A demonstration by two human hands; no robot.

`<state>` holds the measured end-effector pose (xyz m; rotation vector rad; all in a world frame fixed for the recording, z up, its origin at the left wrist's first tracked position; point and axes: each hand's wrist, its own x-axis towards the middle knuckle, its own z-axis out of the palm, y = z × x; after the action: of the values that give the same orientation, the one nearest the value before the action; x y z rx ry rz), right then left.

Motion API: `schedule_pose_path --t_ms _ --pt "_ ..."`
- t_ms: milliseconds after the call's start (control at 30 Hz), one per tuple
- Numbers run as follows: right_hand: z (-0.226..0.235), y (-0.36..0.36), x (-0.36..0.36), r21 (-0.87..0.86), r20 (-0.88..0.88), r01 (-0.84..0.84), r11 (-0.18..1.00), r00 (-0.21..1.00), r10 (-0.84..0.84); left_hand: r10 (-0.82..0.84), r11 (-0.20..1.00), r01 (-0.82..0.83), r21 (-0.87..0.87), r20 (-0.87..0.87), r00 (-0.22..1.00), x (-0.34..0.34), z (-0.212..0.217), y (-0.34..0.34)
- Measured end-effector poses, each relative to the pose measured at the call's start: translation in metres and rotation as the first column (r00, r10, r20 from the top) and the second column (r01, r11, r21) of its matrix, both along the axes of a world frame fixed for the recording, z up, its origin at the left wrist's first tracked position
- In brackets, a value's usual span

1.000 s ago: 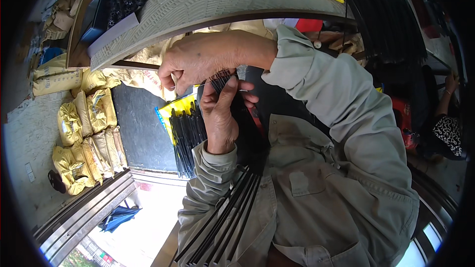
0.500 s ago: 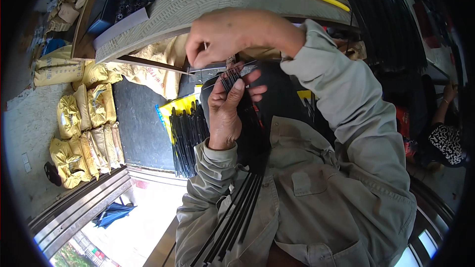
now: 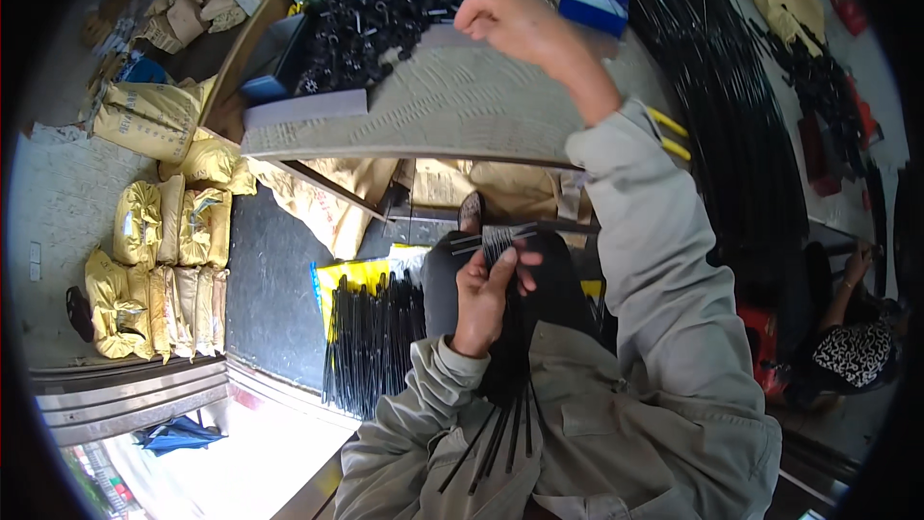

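Observation:
In my lap, my left hand (image 3: 486, 299) is closed round a bundle of thin rods (image 3: 499, 243). Their upper ends look grey and metallic, and a few stick out sideways. Black lower lengths of the bundle (image 3: 500, 443) fan out over my shirt. Out over the worktable (image 3: 462, 106), my right hand (image 3: 515, 24) has its fingers curled together at the right edge of a heap of small black parts (image 3: 356, 19). Whatever those fingers may hold is hidden.
A blue box (image 3: 593, 8) and yellow-handled pliers (image 3: 669, 135) lie near my right arm. Long black rods (image 3: 712, 87) cover the table's right side. More rods (image 3: 371, 342) stand left of my legs. Yellow sacks (image 3: 159, 226) are stacked at left; another person (image 3: 852, 347) sits at far right.
My right hand has moved from above the left hand out across the table to the heap of black parts. The view has shifted, showing more of the tabletop. My left hand keeps its bundle.

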<state>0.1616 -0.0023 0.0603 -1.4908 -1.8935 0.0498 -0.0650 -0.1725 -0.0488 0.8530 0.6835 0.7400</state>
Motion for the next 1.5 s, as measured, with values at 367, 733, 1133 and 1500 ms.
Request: schedule_pose_path --t_ms 367,733,1133,1500 --pt "-0.048 0.098 -0.035 0.181 0.371 0.39 0.903 0.823 -0.429 0.004 1.0 -0.004 -0.012 0.014 1.0 -0.004 -0.002 0.015" --pt "-0.058 0.039 0.017 -0.19 -0.335 -0.068 0.98 0.942 0.0 -0.004 0.997 0.008 -0.083 0.05 0.999 -0.01 -0.011 0.033" --pt "-0.042 0.12 0.005 -0.132 0.137 0.498 0.857 0.865 -0.482 -0.103 0.988 0.112 -0.103 0.085 0.991 -0.009 -0.009 0.038" --pt "-0.029 0.084 -0.001 -0.048 -0.068 0.574 0.817 0.814 -0.576 -0.062 0.997 0.063 -0.048 0.029 0.998 -0.014 -0.01 0.02"
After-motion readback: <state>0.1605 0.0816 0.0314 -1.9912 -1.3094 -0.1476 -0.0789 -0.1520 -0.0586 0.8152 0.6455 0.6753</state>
